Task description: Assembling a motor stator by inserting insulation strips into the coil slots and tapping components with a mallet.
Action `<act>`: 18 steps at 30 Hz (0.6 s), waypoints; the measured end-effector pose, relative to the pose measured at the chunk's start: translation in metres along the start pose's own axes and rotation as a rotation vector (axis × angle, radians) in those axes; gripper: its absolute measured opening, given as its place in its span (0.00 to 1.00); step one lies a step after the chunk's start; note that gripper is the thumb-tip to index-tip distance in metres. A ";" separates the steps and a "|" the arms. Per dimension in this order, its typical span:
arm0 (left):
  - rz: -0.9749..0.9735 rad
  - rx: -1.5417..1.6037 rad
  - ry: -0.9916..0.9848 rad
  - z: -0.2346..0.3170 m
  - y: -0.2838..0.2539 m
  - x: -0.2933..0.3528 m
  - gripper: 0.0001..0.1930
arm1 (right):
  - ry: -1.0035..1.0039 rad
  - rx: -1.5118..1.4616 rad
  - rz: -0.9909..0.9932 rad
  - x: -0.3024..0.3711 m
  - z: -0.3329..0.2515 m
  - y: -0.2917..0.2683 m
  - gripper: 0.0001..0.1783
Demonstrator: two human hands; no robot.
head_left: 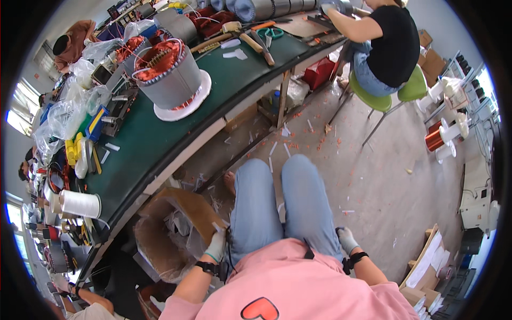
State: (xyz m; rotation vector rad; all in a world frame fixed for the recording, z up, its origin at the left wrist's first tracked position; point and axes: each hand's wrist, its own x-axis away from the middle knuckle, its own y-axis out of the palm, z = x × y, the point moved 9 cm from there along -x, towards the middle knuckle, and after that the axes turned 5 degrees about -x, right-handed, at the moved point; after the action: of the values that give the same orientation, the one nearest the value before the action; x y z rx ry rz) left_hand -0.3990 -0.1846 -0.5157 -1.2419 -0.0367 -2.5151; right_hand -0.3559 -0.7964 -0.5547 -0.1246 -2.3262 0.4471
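Note:
I sit turned away from the green workbench (160,144), my jeans-clad knees over the littered floor. My left hand (217,246), in a grey glove with a black wrist strap, rests by my left thigh beside an open cardboard box (178,229) of scraps and pinches a small white strip. My right hand (346,239), gloved the same way, lies against my right thigh with its fingers curled and nothing visible in it. A large grey motor stator (169,74) with copper windings stands on a white ring on the bench.
A co-worker in a black shirt sits on a green stool (386,98) at the bench's far end. Hammers, scissors, plastic bags, a white thread spool (80,204) and yellow tools cover the bench. Copper wire spools (438,136) and boxes stand at right.

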 end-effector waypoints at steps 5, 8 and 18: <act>-0.337 0.164 -0.025 0.020 0.026 -0.009 0.43 | -0.185 0.662 -0.295 -0.050 -0.028 0.054 0.13; -0.365 0.025 -0.491 0.016 0.043 -0.013 0.28 | -0.405 1.067 -0.532 -0.056 -0.046 0.091 0.13; -0.164 -0.296 -0.331 0.175 0.012 -0.145 0.24 | -0.261 1.518 -0.988 -0.081 -0.087 0.159 0.09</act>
State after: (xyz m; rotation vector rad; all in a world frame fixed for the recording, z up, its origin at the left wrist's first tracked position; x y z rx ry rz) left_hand -0.1791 -0.1254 -0.5210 -1.8327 0.1680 -2.4842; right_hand -0.2438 -0.6411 -0.6075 1.7190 -1.3806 1.5087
